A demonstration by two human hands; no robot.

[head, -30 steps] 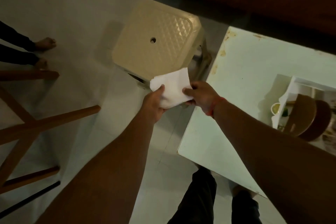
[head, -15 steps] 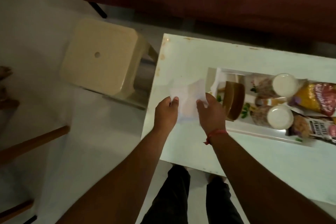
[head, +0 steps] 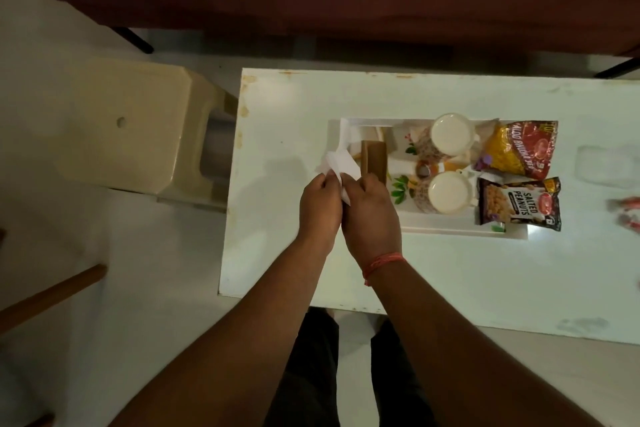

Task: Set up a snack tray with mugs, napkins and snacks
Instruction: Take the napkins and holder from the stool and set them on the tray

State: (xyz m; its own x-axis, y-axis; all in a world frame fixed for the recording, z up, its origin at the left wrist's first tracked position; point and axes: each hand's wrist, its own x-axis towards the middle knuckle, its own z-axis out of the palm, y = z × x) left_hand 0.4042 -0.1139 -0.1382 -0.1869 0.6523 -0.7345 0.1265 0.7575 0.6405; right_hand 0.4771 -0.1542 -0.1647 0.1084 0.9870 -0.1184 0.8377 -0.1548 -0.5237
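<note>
White paper napkin (head: 341, 163), thin and soft, creased into a loose fold with one pointed corner sticking out to the left. Held above the table (head: 277, 135) at the left end of the tray (head: 450, 230), partly overlapping the tray's rim. Pinched from both sides: left hand (head: 320, 208) gripping its left edge with fingers curled, right hand (head: 372, 215) closed on the right part, knuckles up, the two hands touching each other. Thin red-orange thread bracelet (head: 382, 262) round the right wrist.

White rectangular tray with a raised rim and a flower print on the floor of it. Inside, at the left end just beyond the right hand, a brown wooden napkin holder (head: 374, 161) standing upright. Further right, two round cream mugs seen from above, far mug (head: 452, 133) and near mug (head: 448, 192), smooth and glazed, with patterned sides. At the right end, two glossy crinkled packets hanging over the rim: red-and-yellow snack packet (head: 519, 147) and dark peanut packet (head: 519, 206) marked "SALTED PEANUTS".

Smooth, pale, glossy table with rust-coloured specks along the left and far edges. Left of it, on the floor, a cream plastic stool (head: 135, 135), square-topped with a small round hole.
</note>
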